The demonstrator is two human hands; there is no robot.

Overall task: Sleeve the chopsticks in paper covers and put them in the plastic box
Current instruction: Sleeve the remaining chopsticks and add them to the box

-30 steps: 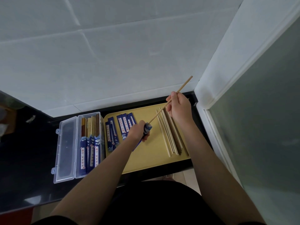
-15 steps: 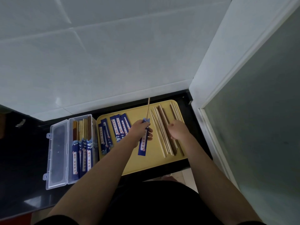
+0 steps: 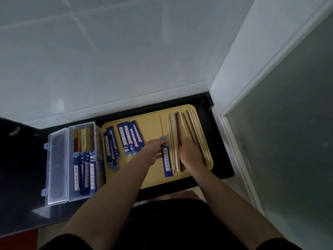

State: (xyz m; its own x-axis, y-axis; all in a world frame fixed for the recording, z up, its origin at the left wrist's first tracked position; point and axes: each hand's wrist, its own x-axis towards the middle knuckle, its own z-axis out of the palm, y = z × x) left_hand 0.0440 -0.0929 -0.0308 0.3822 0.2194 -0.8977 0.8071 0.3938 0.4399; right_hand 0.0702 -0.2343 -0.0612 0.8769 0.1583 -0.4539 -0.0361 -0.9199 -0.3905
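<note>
On the yellow tray (image 3: 151,121) my left hand (image 3: 154,149) grips a blue paper cover (image 3: 167,162) near its top, with one thin chopstick (image 3: 161,126) sticking out of it toward the wall. My right hand (image 3: 190,152) rests on the pile of loose chopsticks (image 3: 182,127) at the tray's right side, fingers curled down among them; whether it holds one I cannot tell. Several empty blue covers (image 3: 128,139) lie on the tray's left part. The clear plastic box (image 3: 84,163) stands left of the tray and holds several sleeved chopsticks.
The box's lid (image 3: 56,168) lies open to the left on the black counter (image 3: 21,168). A white tiled wall rises behind the tray. A white door frame (image 3: 239,98) with frosted glass stands close on the right.
My right hand let go of the chopstick it was pushing into the cover and dropped onto the loose pile. The cover with the chopstick swung round and now points toward the wall.
</note>
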